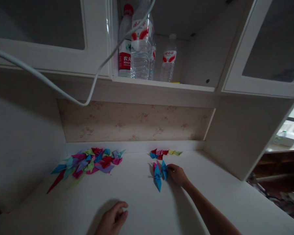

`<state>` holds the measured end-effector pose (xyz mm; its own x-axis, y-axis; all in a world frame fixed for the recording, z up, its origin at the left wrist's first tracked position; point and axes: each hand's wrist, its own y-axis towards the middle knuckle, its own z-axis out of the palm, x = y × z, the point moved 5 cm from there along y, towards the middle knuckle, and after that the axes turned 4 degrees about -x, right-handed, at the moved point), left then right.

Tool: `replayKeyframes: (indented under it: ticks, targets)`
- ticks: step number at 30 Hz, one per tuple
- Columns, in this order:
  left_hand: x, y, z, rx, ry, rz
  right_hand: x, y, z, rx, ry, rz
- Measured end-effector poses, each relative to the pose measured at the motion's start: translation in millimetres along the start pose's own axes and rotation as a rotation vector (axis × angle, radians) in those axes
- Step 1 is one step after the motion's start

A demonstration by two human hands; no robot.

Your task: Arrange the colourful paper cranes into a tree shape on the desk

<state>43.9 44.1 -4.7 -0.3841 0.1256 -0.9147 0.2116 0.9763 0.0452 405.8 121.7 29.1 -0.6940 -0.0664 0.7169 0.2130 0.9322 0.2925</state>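
A blue paper crane (pixel 164 170) is pinched at its right edge between the thumb and fingertips of the right hand (pixel 177 175), and is located just left of that hand, close to the white surface (pixel 142 209); whether the surface is touched by it cannot be told. The grip is presumably kept to one edge so that the thin folds are not crushed. Just left of the held piece, a second blue crane (pixel 157 179) is placed almost alongside, with a pink crane (pixel 154 166) partly hidden behind it; a shared row is suggested by this closeness.

Beyond the right hand, a short row of folded pieces (pixel 159 153) is set near the back edge. Beyond and left of the left hand (pixel 113 218), a mixed heap of cranes (pixel 88 162) is gathered, perhaps so that the middle is left free for handling. Nothing is held by the left hand; its fingers are loosely curled, with thumb and forefinger parted.

The held crane's long axis is directed away from the body, its tips pointed forward and back, roughly parallel to the second blue one. Which tip is the head cannot be made out.
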Motion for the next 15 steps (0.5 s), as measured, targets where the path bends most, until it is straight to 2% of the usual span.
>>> replayKeyframes:
  ticks: [6, 15]
  targets:
    - [-4, 0, -2.5, 0.002, -0.002, 0.013, -3, 4, 11, -0.003, 0.027, 0.011]
    - [7, 0, 2.7, 0.010, -0.026, 0.010, -19, -5, 7, -0.090, 0.144, 0.125]
